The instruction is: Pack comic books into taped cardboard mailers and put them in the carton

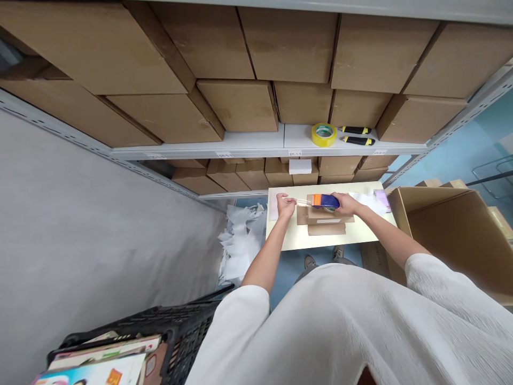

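A small cardboard box (pixel 326 215) with its flaps spread lies on the cream tabletop (pixel 290 239). Over the box, my right hand (pixel 345 203) is closed around a blue and orange tape dispenser (pixel 325 201). A clear strip of packing tape (pixel 303 202) stretches leftward from the dispenser's orange end. Its free end is pinched in the fingers of my left hand (pixel 285 204), left of the box. A white label sits on the near side of the box.
On the shelf (pixel 256 140) ahead are a yellow tape roll (pixel 324 135), two utility knives (pixel 358 141) and many cartons. A large open carton (pixel 452 235) stands at the right. White paper sheets (pixel 242 240) are heaped left of the table; a black crate (pixel 192 331) with books is lower left.
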The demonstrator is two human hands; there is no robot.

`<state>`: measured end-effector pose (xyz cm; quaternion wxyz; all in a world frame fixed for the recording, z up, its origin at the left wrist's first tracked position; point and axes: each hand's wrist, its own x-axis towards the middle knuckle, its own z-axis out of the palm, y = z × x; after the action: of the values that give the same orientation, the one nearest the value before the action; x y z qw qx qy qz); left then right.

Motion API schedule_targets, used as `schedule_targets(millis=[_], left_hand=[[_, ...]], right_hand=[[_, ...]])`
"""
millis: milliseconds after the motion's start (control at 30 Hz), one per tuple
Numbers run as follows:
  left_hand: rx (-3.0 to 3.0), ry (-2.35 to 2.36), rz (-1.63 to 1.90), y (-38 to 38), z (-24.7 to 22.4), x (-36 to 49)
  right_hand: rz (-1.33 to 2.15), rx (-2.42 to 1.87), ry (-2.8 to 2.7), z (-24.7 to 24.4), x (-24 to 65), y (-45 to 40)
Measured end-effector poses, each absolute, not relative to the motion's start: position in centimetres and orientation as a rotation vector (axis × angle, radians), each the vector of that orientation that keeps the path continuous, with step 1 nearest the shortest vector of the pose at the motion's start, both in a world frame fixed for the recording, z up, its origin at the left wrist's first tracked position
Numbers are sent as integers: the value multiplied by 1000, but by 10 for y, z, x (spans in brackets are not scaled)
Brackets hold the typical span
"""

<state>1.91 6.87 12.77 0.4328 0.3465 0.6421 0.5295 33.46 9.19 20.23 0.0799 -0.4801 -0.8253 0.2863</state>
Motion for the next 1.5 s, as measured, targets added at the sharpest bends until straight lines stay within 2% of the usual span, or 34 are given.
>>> schedule_targets(millis=[400, 533, 767, 1500], left_hand=[[830, 1583, 1223, 62, 126, 15], [802, 1563, 1266, 63, 125, 17], [724, 1588, 1274, 63, 121, 29], [464, 1553, 1252, 59, 73, 52]], right_hand=[[992, -1544, -2033, 171, 349, 69], [961, -1675, -2086, 172, 356, 75], [982, -1645, -2126, 178, 359, 92], [857, -1682, -2282, 183, 356, 92]])
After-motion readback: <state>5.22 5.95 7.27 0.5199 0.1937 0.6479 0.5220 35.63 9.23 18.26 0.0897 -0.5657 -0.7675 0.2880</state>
